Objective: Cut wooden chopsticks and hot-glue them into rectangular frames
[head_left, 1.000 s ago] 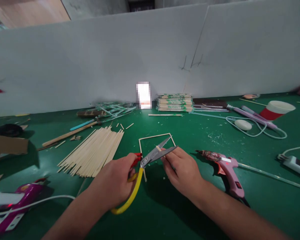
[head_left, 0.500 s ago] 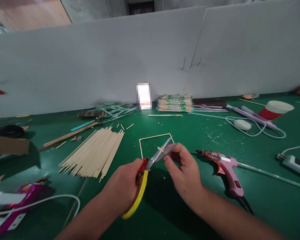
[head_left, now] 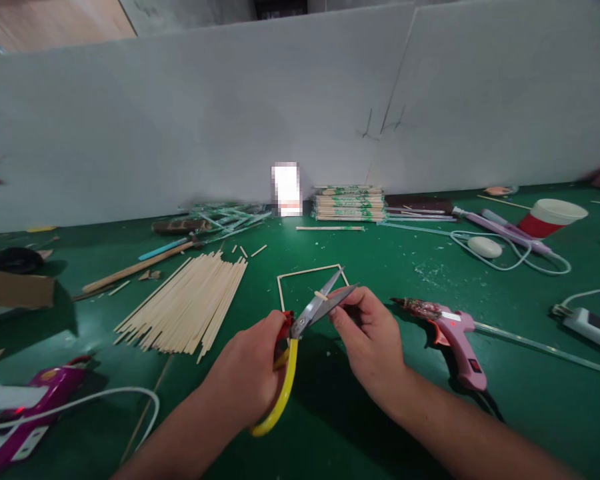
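My left hand (head_left: 253,370) grips the yellow and red handles of a pair of scissors (head_left: 310,313), whose blades are slightly apart and point up to the right. A short wooden stick (head_left: 321,295) sits between the blades. My right hand (head_left: 373,337) pinches that stick at its near end, fingers closed beside the blades. Behind the scissors a thin square frame of sticks (head_left: 307,272) lies flat on the green table (head_left: 340,427). A loose fan of long sticks (head_left: 190,303) lies to the left.
A pink glue gun (head_left: 453,333) lies right of my right hand, its cable trailing right. A magenta glue gun (head_left: 35,400) with white cable sits near left. Bundled sticks (head_left: 350,203), a red cup (head_left: 553,219), a white power strip (head_left: 587,323) and a grey partition wall (head_left: 230,120) stand behind.
Both hands with the scissors and stick have shifted slightly right and toward me over the second; the scissors' handle swung nearer. The grip on both stays the same.
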The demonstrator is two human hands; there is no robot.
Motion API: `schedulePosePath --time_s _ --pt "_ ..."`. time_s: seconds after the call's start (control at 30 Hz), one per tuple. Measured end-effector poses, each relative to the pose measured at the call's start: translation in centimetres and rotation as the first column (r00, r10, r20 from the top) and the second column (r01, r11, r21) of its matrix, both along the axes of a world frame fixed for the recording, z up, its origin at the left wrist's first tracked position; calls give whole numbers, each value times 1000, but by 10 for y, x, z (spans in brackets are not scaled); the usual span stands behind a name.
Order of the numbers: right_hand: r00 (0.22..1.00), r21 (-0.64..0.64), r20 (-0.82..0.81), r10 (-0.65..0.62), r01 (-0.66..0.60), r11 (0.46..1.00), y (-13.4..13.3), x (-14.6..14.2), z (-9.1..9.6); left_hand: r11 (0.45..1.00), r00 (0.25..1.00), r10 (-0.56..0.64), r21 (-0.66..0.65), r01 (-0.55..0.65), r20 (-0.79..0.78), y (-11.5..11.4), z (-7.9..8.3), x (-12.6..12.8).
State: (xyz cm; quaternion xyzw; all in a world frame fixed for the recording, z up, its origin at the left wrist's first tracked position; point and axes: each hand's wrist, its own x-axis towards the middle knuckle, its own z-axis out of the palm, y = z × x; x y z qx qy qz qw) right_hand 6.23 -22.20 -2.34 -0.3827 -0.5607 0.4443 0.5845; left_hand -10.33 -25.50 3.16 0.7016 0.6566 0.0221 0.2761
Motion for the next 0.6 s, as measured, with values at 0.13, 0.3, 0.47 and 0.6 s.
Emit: schedulePosePath --time_s 0.13,0.3,0.47,0.6 --pt "1000 19 18 6 -6 1000 0 1 1 1000 1000 2 23 -1 -28 -1 -1 -1" --pt "999 38 18 26 -27 999 -1 2 1 996 1000 4 94 -3 -11 -4 -7 -5" --pt "999 31 20 44 -45 999 0 2 0 996 999 10 83 -7 -32 -3 -4 -4" --pt "999 27 35 35 -36 999 -1 2 0 995 1000 -5 101 6 -11 -3 -8 -7"
